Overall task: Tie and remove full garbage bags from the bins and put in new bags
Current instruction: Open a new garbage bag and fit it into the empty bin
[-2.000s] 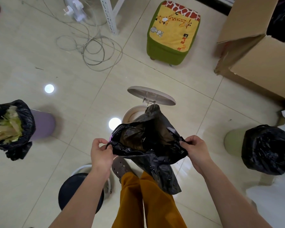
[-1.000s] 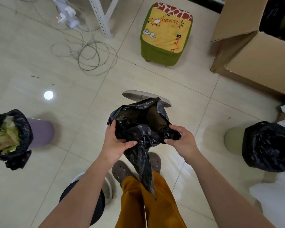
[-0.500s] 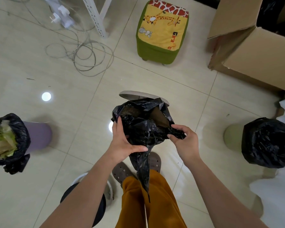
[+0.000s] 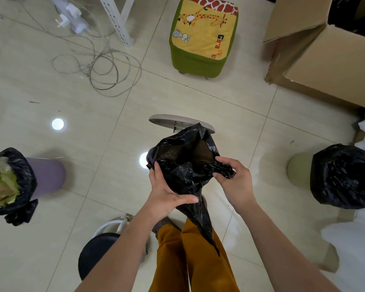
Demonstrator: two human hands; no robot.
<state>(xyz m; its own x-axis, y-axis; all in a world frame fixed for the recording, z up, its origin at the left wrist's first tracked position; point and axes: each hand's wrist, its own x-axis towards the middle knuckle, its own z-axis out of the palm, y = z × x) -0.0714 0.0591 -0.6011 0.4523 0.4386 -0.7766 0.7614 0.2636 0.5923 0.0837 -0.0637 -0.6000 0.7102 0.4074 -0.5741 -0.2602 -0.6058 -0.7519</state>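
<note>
- New black bag: held in mid-air at the centre of the view, mouth spread open and facing up, its gathered tail hanging down toward 6 o'clock in front of the person's orange trousers.
- Left hand: at the 8 o'clock side of the bag, fingers and thumb wrapped round the bag's body below the mouth.
- Right hand: at the 3 o'clock side, fingers pinching a bunched fold of the rim.
- Bin lid: raised, just beyond the bag at 12 o'clock; the bin beneath is hidden by the bag.
- Purple bin: at 9 o'clock, lined with a black bag full of green and tan waste.
- Green bin: at 3 o'clock, a black bag over its top.
- Floor: glossy cream tiles; coiled cable at 11 o'clock, giraffe footstool at 12 o'clock, cardboard box at 2 o'clock, black stool at 7 o'clock.
</note>
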